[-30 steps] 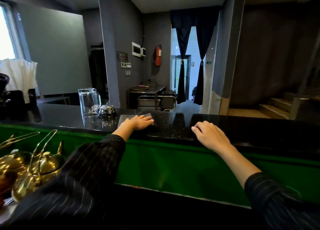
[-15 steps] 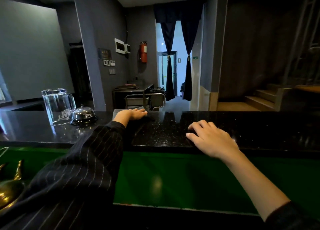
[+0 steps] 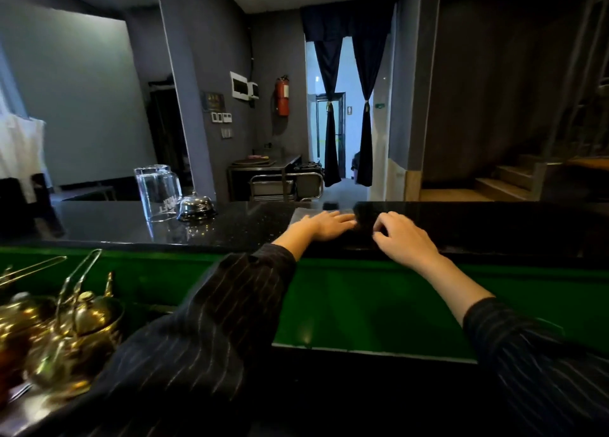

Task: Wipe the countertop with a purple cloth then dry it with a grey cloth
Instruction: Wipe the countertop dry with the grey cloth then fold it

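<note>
The black speckled countertop point(image 3: 230, 225) runs across the head view above a green panel. A flat grey cloth point(image 3: 304, 213) lies on it near the far edge, and my left hand point(image 3: 324, 225) presses down on it with fingers straight and together. Only the cloth's left part shows beside the hand. My right hand point(image 3: 403, 237) rests on the counter just right of the left one. Its fingers are curled and slightly blurred, their tips close to the left fingertips, and I see nothing in it. No purple cloth is in view.
An upturned glass pitcher point(image 3: 158, 192) and a chrome counter bell point(image 3: 196, 207) stand on the counter left of my hands. Brass teapots point(image 3: 66, 331) sit on a lower shelf at the bottom left. A doorway with dark curtains and some stairs lie beyond the counter.
My left hand has slid the grey cloth to the right along the counter. My right hand has curled its fingers, and the two hands now lie close together.
</note>
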Motion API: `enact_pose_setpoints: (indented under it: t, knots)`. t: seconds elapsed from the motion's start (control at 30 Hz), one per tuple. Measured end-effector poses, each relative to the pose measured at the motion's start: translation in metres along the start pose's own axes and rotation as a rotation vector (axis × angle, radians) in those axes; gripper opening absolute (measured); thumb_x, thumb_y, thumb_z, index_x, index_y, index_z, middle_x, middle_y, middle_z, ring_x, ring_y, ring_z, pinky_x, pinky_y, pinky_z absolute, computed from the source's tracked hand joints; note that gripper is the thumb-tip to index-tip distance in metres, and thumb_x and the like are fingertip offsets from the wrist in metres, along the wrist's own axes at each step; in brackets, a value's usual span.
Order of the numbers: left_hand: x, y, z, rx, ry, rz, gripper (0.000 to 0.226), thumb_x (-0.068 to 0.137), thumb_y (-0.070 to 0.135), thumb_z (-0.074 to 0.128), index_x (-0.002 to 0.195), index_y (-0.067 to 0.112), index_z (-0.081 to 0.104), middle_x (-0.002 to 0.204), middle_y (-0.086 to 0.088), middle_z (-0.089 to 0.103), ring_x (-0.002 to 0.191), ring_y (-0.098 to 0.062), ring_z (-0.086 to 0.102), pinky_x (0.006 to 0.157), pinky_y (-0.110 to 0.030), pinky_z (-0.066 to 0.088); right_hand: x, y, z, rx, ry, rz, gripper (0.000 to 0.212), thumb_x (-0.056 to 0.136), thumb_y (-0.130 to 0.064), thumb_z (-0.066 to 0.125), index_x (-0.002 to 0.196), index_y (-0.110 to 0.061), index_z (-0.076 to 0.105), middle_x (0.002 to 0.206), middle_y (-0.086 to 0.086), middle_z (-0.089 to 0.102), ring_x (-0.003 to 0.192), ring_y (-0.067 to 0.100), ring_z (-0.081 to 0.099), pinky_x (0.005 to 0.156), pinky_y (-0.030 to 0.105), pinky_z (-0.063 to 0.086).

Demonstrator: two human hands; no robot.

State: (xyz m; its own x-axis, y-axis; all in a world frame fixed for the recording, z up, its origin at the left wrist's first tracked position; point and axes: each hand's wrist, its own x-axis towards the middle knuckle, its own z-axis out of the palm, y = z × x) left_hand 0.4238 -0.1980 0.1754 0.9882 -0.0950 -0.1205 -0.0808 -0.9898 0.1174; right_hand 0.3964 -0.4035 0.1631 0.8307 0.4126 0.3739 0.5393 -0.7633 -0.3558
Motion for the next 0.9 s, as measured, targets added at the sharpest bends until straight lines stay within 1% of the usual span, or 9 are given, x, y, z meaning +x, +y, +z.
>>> enact_pose_setpoints:
  t: [0.07,0.17,0.23,0.27,0.33,0.4,0.5,0.7,0.9]
  knots:
    - [-0.038,-0.029,-0.002,-0.014,0.039,-0.042,0.073,0.085,0.071,0.014,0.149,0.035,0.019,0.16,0.004,0.015,0.148,-0.022,0.01,0.119,-0.053,0.007,-0.007,0.006,-0.007,0.023,0.016,-0.031,0.01,0.092,-0.022,0.053,0.092,-0.016,0.061,0.099,0.004,0.058,0.097,0.026,0.056,0.079,0.039,0.047]
    - [-0.074,-0.08,-0.003,-0.072,0.082,-0.113,0.052,0.102,0.04,0.022,0.15,0.02,0.021,0.16,-0.003,0.015,0.148,-0.02,0.011,0.121,-0.037,0.004,-0.021,0.031,-0.029,-0.119,0.129,-0.053,0.012,0.092,-0.026,0.055,0.092,-0.018,0.063,0.097,0.004,0.064,0.095,0.027,0.057,0.079,0.037,0.044]
    - [-0.086,-0.102,-0.002,-0.084,0.098,-0.15,0.05,0.104,0.034,0.022,0.15,0.017,0.019,0.16,-0.004,0.014,0.148,-0.019,0.01,0.121,-0.034,0.003,-0.032,0.062,-0.043,-0.235,0.18,0.041,0.021,0.095,-0.033,0.051,0.1,-0.017,0.063,0.103,0.007,0.065,0.1,0.03,0.058,0.087,0.04,0.042]
    - [-0.086,-0.107,-0.001,-0.051,0.1,-0.165,0.051,0.103,0.036,0.02,0.15,0.018,0.018,0.16,-0.003,0.013,0.148,-0.019,0.009,0.121,-0.036,0.003,-0.036,0.077,-0.047,-0.291,0.159,0.125,0.028,0.097,-0.038,0.047,0.108,-0.017,0.062,0.11,0.009,0.064,0.105,0.032,0.057,0.092,0.042,0.041]
    - [-0.078,-0.107,0.001,0.019,0.085,-0.177,0.066,0.093,0.058,0.011,0.151,0.026,0.015,0.161,-0.001,0.01,0.149,-0.02,0.007,0.12,-0.046,0.006,-0.044,0.097,-0.045,-0.39,0.077,0.25,0.041,0.099,-0.043,0.033,0.122,-0.018,0.056,0.123,0.012,0.059,0.116,0.035,0.052,0.1,0.047,0.037]
    - [-0.07,-0.088,0.007,0.026,0.096,-0.203,0.079,0.08,0.073,0.007,0.15,0.035,0.016,0.161,0.004,0.011,0.148,-0.02,0.009,0.118,-0.055,0.008,-0.048,0.1,-0.039,-0.435,0.067,0.272,0.045,0.1,-0.041,0.027,0.128,-0.016,0.052,0.13,0.015,0.055,0.121,0.037,0.049,0.101,0.05,0.037]
    - [-0.069,-0.027,0.018,0.036,0.197,-0.178,0.055,0.095,0.059,0.015,0.147,0.042,0.02,0.16,0.007,0.014,0.148,-0.02,0.014,0.116,-0.059,0.008,-0.048,0.09,-0.04,-0.355,0.087,0.311,0.044,0.101,-0.041,0.03,0.131,-0.015,0.048,0.136,0.016,0.05,0.126,0.036,0.044,0.101,0.048,0.036]
    - [-0.053,0.098,0.034,0.017,0.211,-0.011,0.057,0.094,0.062,0.016,0.146,0.042,0.024,0.16,0.005,0.018,0.147,-0.022,0.015,0.114,-0.062,0.006,-0.051,0.096,-0.046,-0.322,0.032,0.318,0.046,0.101,-0.041,0.027,0.132,-0.014,0.047,0.139,0.016,0.047,0.13,0.036,0.04,0.103,0.049,0.034]
    - [-0.063,0.076,0.025,-0.002,0.191,-0.084,0.055,0.095,0.06,0.016,0.146,0.042,0.023,0.16,0.004,0.016,0.148,-0.024,0.014,0.115,-0.06,0.007,-0.047,0.092,-0.051,-0.288,-0.057,0.316,0.048,0.1,-0.041,0.026,0.137,-0.014,0.042,0.146,0.015,0.04,0.136,0.035,0.034,0.108,0.051,0.029]
